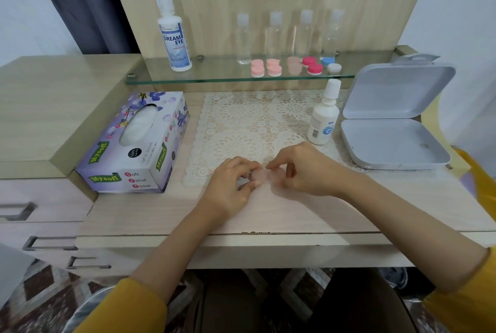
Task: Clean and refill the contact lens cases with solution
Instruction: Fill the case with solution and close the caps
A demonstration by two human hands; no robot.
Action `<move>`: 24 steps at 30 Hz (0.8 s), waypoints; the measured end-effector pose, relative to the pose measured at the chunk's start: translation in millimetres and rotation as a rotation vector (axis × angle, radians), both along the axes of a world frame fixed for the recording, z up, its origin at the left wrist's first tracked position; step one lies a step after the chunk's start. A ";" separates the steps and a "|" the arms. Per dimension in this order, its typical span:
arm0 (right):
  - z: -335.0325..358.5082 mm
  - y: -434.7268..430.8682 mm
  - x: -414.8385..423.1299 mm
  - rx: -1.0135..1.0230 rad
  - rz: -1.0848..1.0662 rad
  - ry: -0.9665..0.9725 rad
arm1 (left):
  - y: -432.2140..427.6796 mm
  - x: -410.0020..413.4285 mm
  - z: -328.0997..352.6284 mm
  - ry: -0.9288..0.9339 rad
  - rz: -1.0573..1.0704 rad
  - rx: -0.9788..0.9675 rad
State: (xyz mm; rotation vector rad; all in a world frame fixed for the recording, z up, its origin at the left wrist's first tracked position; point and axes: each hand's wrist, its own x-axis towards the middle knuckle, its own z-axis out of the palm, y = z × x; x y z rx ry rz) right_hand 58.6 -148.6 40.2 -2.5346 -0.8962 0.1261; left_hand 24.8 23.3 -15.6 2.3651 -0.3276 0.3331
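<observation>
Right now a pale pink lens case [264, 175] sits at the near edge of the lace mat [255, 123], held between both hands. The left hand [230, 182] has its fingers curled round the left end of the case. The right hand [303, 169] pinches the right end with thumb and fingertips. What is inside the case cannot be told. At the right edge of the mat stands a small white solution bottle [323, 115], upright with its cap on. Further right of the mat lies a grey box [394, 128] with its lid open, showing its plain grey floor. Left of the mat is a purple tissue box [134, 166] with white tissues [139, 123] in its slot. Behind the mat, a glass shelf [214, 79] holds a big white bottle [174, 35] marked DREAM EYE and four clear bottles [275, 37] with white caps. It also holds five more lens cases [274, 67] in a row: two pink, one pale, one red, one blue and white, all with lids on. How full the bottles are cannot be told.
</observation>
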 end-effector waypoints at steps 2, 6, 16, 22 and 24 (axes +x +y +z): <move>-2.6 -0.4 0.4 0.022 -0.012 -0.021 | -0.5 0.3 -0.2 -0.004 -0.004 0.007; -4.3 1.0 0.9 0.005 -0.074 -0.070 | -0.1 0.2 -0.5 -0.006 -0.003 0.017; -11.4 -2.4 3.0 -0.007 -0.030 -0.092 | -0.2 0.0 -0.5 -0.023 -0.003 -0.002; -20.7 -1.1 4.3 -0.030 -0.095 -0.178 | -0.4 -1.0 0.4 -0.026 0.003 -0.022; -22.9 -1.9 4.3 0.004 -0.128 -0.184 | -0.8 -0.9 0.6 -0.022 -0.001 -0.036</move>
